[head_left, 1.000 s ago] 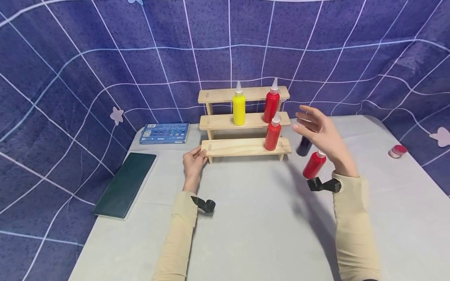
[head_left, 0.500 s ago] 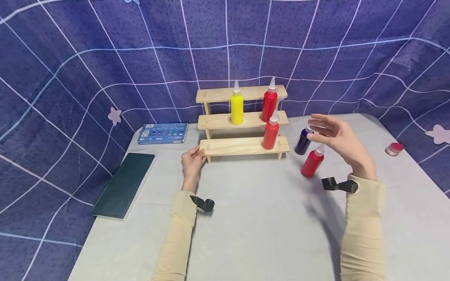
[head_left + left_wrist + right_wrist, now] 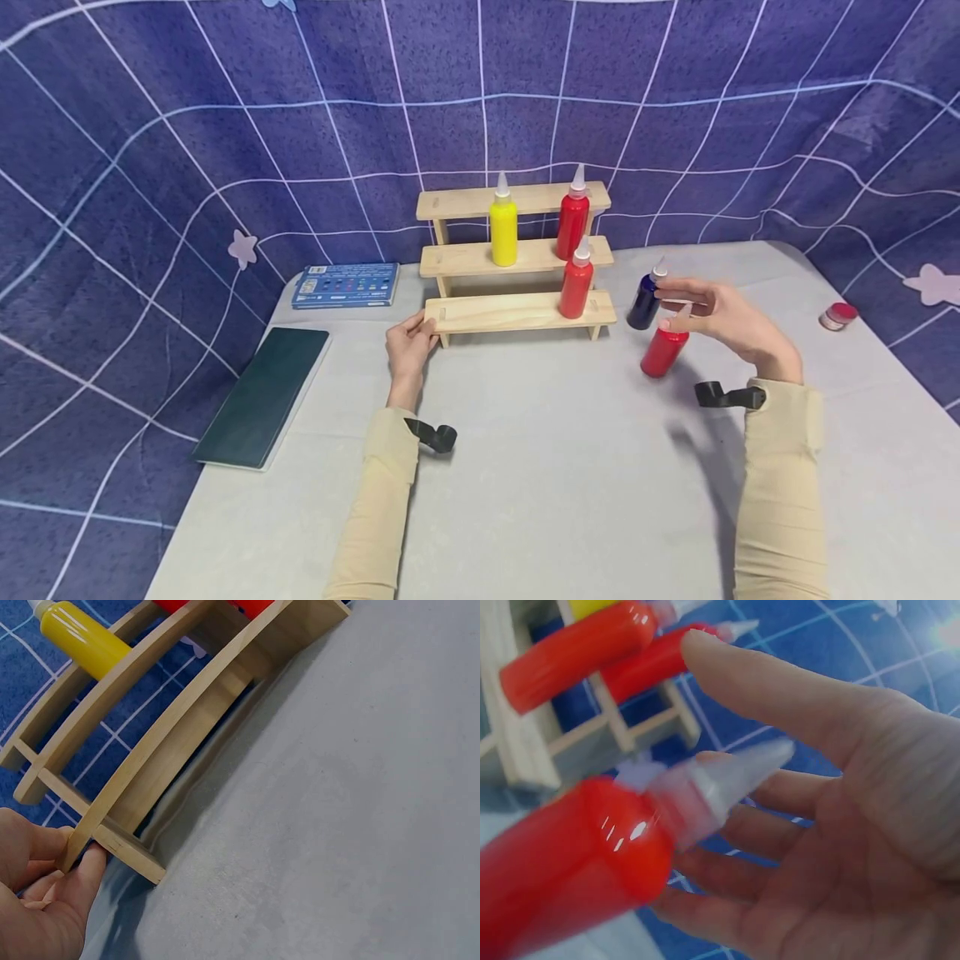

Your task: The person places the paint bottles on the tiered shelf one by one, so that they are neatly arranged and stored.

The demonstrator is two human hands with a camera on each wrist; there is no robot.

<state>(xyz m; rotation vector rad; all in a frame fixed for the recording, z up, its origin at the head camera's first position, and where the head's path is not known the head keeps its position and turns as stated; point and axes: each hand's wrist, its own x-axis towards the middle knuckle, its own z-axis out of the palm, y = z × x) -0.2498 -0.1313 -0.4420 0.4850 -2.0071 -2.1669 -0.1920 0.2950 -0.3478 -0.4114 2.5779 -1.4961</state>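
My left hand (image 3: 408, 348) pinches the left end of the lowest board of a three-step wooden display rack (image 3: 495, 314), thumb and fingertips gripping its edge in the left wrist view. My right hand (image 3: 731, 323) is at a red squeeze bottle (image 3: 662, 355) on the table, right of the rack. In the right wrist view its thumb (image 3: 772, 694) and spread fingers stand around the clear pointed nozzle (image 3: 742, 776), with a gap on the thumb side. Just behind stands a dark blue squeeze bottle (image 3: 643, 305).
The middle step holds a yellow bottle (image 3: 503, 233) and a red bottle (image 3: 573, 225); another red bottle (image 3: 576, 290) stands on the lowest step. A small red-lidded jar (image 3: 837, 316) sits far right. At left lie a blue box (image 3: 346, 286) and a dark green book (image 3: 264, 398).
My right hand has moved away from the rack's right side, rightward and down to the red bottle on the table. The left hand keeps its grip on the rack.
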